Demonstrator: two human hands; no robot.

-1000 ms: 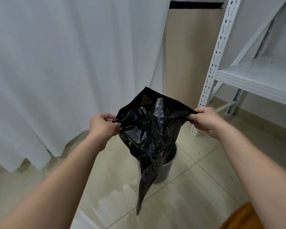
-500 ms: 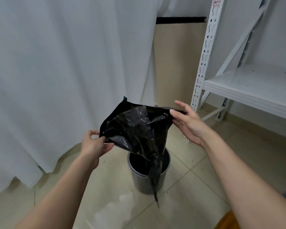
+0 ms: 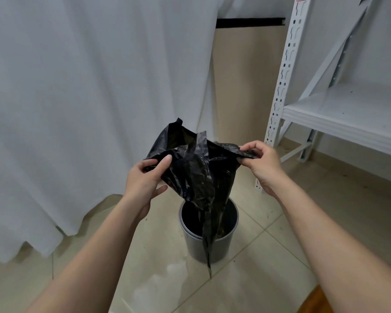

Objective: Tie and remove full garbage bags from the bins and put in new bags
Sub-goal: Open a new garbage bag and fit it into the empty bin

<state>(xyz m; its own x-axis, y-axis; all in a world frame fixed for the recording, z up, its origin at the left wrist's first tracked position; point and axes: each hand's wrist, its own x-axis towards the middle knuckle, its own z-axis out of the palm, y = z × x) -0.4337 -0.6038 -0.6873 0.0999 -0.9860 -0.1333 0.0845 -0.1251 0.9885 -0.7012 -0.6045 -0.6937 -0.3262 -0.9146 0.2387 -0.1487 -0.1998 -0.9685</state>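
Observation:
A new black garbage bag hangs between my hands, its mouth partly spread and its thin tail dangling down over the bin. My left hand pinches the bag's left rim between thumb and fingers. My right hand pinches the right rim. Directly below stands a small round grey bin on the tiled floor, dark inside, with the bag's tail crossing its front rim.
A white curtain hangs at the left, reaching near the floor. A white metal rack with a shelf stands at the right, its upright post close behind my right hand. A brown wooden edge shows at bottom right.
My left hand rose and shifted right along the bag's rim. My right hand closed from spread fingers into a pinch on the right rim. The bag's mouth has opened wider.

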